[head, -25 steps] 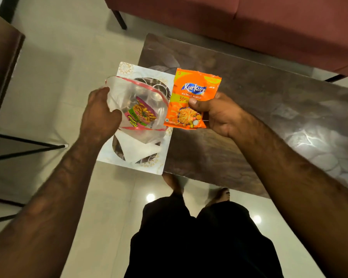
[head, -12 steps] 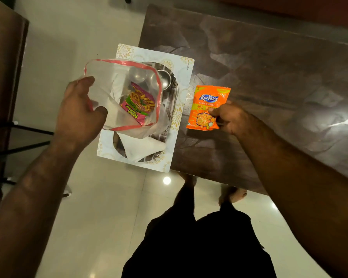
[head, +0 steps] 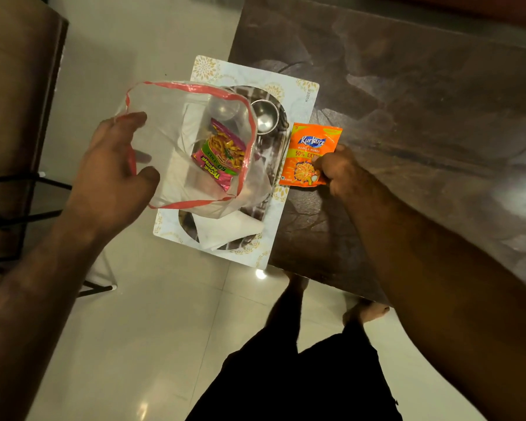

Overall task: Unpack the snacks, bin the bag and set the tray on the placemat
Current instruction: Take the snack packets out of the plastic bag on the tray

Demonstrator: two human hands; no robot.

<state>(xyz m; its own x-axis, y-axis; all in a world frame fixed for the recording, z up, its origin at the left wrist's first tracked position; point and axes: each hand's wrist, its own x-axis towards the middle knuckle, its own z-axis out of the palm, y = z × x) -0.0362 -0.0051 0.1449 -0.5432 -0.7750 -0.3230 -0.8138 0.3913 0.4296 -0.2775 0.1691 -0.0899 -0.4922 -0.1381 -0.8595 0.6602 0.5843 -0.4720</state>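
Observation:
My left hand grips the left rim of a clear plastic bag with a red edge, holding its mouth wide over the placemat. Inside the bag lies a pink and green snack packet. My right hand pinches the lower right corner of an orange Kurkure packet, which rests flat on the dark table just right of the placemat. The white patterned placemat lies at the table's left end. On it sits a steel tray, mostly hidden by the bag.
A small steel bowl stands in the tray, and a folded white napkin lies at its near end. The dark table stretches right. A brown chair with black legs is at the left. My feet stand on pale tiles.
My right hand brought the orange packet down from the air onto the table beside the placemat. My left hand shifted left and spread the bag's mouth wider.

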